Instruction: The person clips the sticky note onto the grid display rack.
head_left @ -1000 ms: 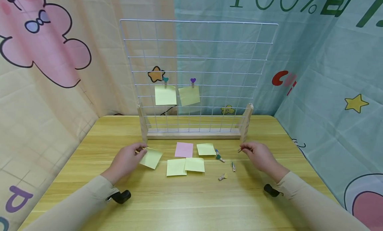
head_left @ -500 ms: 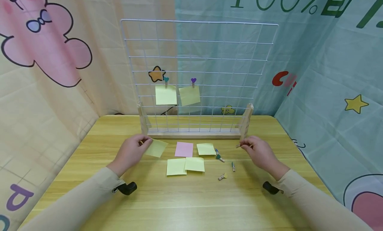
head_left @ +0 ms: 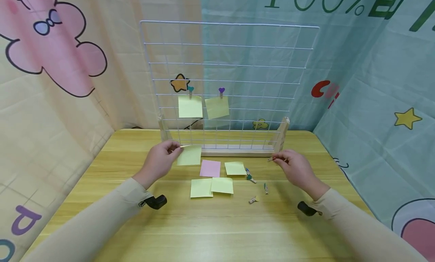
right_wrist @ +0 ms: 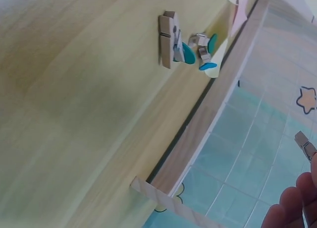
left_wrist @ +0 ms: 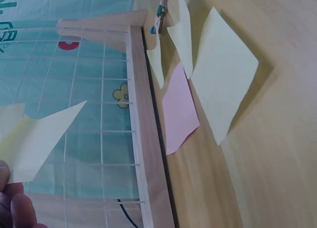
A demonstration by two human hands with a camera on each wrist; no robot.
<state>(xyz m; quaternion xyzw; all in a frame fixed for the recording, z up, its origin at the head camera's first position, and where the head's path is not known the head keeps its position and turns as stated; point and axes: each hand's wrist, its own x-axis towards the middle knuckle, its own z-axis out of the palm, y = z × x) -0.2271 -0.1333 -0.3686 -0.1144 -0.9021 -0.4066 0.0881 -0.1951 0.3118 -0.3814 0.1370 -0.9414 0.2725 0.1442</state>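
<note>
My left hand [head_left: 159, 161] pinches a yellow sticky note [head_left: 190, 155] by its upper left corner, held up before the grid rack's base. In the left wrist view that note [left_wrist: 44, 139] sticks out from the fingertips. To the right, my right hand [head_left: 295, 167] pinches a small wooden clothespin [right_wrist: 305, 144], whose tip juts past the fingers in the right wrist view. On the white wire grid [head_left: 258, 67], two yellow notes hang, one [head_left: 190, 106] under a teal heart clothespin [head_left: 190, 90], the other [head_left: 217, 107] under a purple heart clothespin [head_left: 221, 91].
Between the hands lie a pink sticky note [head_left: 210, 168] and several yellow notes [head_left: 201, 188] on the wooden table [head_left: 217, 231]. Small clothespins [head_left: 253, 200] are scattered to their right. The rack's wooden foot [head_left: 281, 135] stands close beyond my right hand. Printed curtains enclose the table.
My left hand has moved forward and right, raising the yellow note from near the table to the rack's base. My right hand has shifted slightly forward with the clothespin.
</note>
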